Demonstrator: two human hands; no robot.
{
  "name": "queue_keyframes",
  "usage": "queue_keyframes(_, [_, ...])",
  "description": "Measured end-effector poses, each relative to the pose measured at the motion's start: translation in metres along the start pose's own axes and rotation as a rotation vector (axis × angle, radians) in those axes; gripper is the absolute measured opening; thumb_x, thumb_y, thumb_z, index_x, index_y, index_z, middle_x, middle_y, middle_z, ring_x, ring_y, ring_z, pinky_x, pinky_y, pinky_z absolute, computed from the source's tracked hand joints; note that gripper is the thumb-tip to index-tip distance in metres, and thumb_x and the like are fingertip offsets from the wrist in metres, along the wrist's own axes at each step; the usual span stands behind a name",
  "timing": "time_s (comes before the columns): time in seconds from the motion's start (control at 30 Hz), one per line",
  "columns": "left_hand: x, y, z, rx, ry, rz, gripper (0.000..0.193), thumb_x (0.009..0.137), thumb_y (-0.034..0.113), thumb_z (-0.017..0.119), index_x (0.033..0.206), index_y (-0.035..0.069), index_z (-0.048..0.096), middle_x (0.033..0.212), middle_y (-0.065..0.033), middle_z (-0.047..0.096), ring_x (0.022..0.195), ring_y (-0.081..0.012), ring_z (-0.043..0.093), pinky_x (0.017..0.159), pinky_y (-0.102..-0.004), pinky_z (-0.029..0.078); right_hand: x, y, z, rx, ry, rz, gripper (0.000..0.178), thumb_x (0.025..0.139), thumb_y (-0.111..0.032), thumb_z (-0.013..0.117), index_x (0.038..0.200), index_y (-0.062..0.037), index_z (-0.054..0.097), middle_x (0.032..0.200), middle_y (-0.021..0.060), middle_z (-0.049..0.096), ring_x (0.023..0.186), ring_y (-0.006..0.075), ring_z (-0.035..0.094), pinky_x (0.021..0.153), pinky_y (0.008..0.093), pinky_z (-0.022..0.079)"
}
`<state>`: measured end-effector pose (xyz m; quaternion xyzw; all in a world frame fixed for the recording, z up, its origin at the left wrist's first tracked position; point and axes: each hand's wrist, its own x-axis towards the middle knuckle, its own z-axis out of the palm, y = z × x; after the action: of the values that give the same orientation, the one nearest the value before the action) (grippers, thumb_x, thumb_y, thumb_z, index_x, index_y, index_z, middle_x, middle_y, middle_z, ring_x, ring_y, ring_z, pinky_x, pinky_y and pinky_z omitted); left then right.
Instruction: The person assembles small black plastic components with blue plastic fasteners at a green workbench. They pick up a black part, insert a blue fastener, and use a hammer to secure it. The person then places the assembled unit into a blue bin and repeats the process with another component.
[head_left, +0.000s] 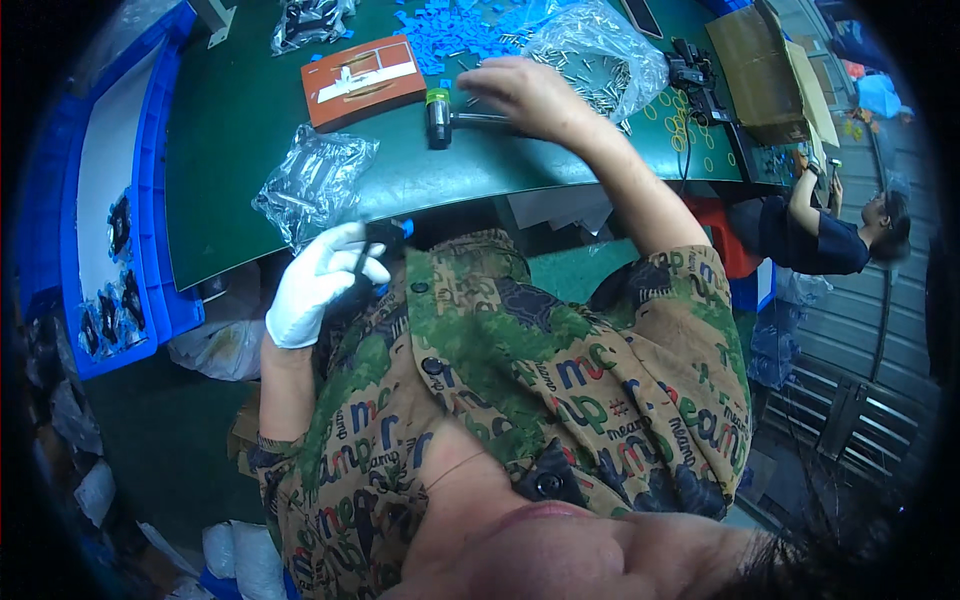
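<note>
My left hand, in a white glove, grips a dark plastic part just off the table's near edge. Small blue pieces show on that part; its full shape is blurred and partly behind my fingers. My bare right hand is above the table with its fingers stretched to the left, slightly smeared, and nothing visible in them. Below it lies a mallet with a black and yellow-green head, its handle running under my hand. Beyond my fingers spreads a pile of small blue pieces.
An orange-red box and a clear-bagged black part lie on the green table. Metal pins in a plastic bag, yellow rings and a carton are rightward. A blue tray stands left. Another person works at right.
</note>
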<state>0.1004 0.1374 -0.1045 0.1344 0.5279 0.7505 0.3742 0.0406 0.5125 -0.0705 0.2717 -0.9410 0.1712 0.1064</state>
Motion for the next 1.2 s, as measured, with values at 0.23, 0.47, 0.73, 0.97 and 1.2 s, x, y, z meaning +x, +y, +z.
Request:
queue_keyframes(0.23, [-0.001, 0.025, -0.008, 0.249, 0.238, -0.037, 0.042, 0.100, 0.006, 0.055, 0.140, -0.006, 0.051, 0.093, -0.0071, 0.066, 0.087, -0.0139, 0.062, 0.085, -0.0291, 0.050, -0.005, 0.042, 0.012, -0.215, -0.132, -0.057, 0.023, 0.095, -0.020, 0.062, 0.116, -0.0126, 0.070, 0.099, 0.0103, 0.063, 0.099, 0.0315, 0.063, 0.085, 0.0439, 0.050])
queue_keyframes(0.47, [0.010, 0.010, 0.003, 0.254, 0.293, 0.084, 0.035, 0.103, 0.010, 0.050, 0.134, -0.005, 0.056, 0.087, -0.0038, 0.064, 0.083, -0.0102, 0.058, 0.082, -0.0258, 0.046, -0.005, 0.044, 0.020, -0.221, -0.102, -0.035, 0.021, 0.096, -0.021, 0.063, 0.112, -0.0099, 0.070, 0.100, 0.0104, 0.063, 0.099, 0.0311, 0.063, 0.085, 0.0438, 0.049])
queue_keyframes(0.73, [0.034, 0.010, 0.034, 0.558, 0.354, 0.183, 0.027, 0.101, 0.008, 0.056, 0.124, -0.001, 0.064, 0.088, -0.0025, 0.065, 0.080, -0.0083, 0.059, 0.079, -0.0246, 0.048, 0.001, -0.025, -0.002, 0.368, 0.090, 0.111, 0.021, 0.094, -0.024, 0.068, 0.103, -0.0060, 0.072, 0.096, 0.0093, 0.068, 0.093, 0.0273, 0.068, 0.080, 0.0371, 0.054])
queue_keyframes(0.97, [0.053, 0.014, 0.056, 0.924, 0.442, 0.236, 0.027, 0.096, 0.011, 0.062, 0.122, 0.005, 0.066, 0.093, -0.0159, 0.072, 0.079, -0.0240, 0.072, 0.072, -0.0356, 0.056, 0.000, -0.092, 0.012, 0.822, -0.132, 0.186, 0.021, 0.096, -0.024, 0.068, 0.104, -0.0046, 0.071, 0.096, 0.0049, 0.069, 0.091, 0.0172, 0.065, 0.085, 0.0314, 0.051])
queue_keyframes(1.2, [0.053, 0.012, 0.057, 1.043, 0.465, 0.268, 0.023, 0.096, 0.014, 0.064, 0.115, 0.003, 0.068, 0.085, -0.0133, 0.072, 0.074, -0.0244, 0.071, 0.067, -0.0361, 0.055, 0.004, -0.098, 0.019, 0.825, -0.140, 0.261, 0.024, 0.094, -0.024, 0.069, 0.106, -0.0032, 0.072, 0.091, 0.0072, 0.071, 0.085, 0.0159, 0.067, 0.077, 0.0317, 0.053])
